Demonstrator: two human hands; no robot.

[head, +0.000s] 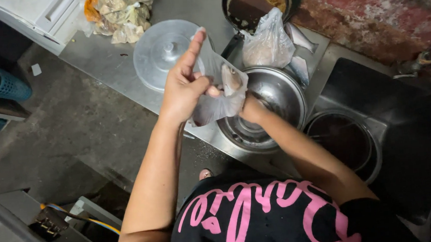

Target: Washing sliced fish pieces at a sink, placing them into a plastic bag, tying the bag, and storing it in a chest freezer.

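Overhead, left hand fingers pinch a clear, crumpled plastic bag holding a fish; right hand fingers hidden, state unclear.

right hand hidden inside clear plastic bag

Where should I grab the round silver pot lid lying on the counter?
Take the round silver metal lid by the small knob at its centre, coming straight down from above. It lies flat on the steel counter with the knob facing up, and its thin rim gives little to pinch.
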